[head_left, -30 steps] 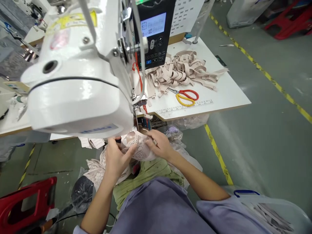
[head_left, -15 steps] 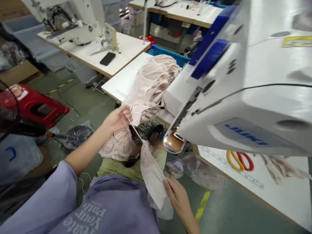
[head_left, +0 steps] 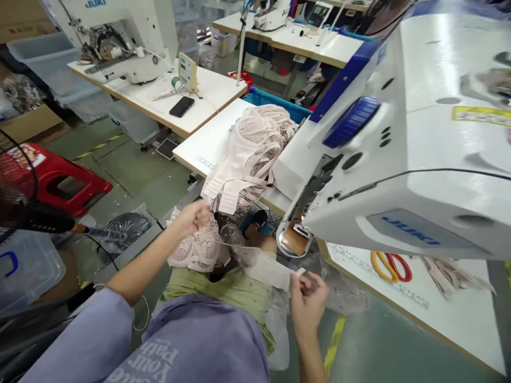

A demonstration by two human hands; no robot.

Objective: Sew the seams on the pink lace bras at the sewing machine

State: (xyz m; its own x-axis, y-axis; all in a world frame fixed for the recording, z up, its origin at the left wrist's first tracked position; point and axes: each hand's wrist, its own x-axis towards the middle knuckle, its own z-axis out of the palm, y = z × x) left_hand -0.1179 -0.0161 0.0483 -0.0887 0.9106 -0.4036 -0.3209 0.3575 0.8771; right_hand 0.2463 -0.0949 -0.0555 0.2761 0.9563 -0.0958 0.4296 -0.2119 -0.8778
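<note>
A beige lace bra (head_left: 197, 246) lies over my lap, its cups on the left. Its pale band (head_left: 268, 269) stretches to the right across my knees. My right hand (head_left: 308, 298) pinches the band's end between thumb and fingers. Above the cups, my left hand (head_left: 195, 217) is closed, with fingers curled in; whatever is in it is hidden. Just beyond that hand, a pile of beige bras (head_left: 249, 151) lies on the white table (head_left: 199, 151), its hook ends hanging over the near edge.
A white JUKI sewing machine (head_left: 399, 202) reaches in from the right. Yellow-and-red-handled scissors (head_left: 385, 267) and beige strips (head_left: 447, 274) lie on the right tabletop. On the left table are a phone (head_left: 182, 107) and another machine (head_left: 131, 66). A red stool (head_left: 75, 178) stands left.
My right hand has moved up and right with the band's end, turning the band flatter. My left hand has shifted slightly left and down, and the strip stretched taut from it no longer shows.
</note>
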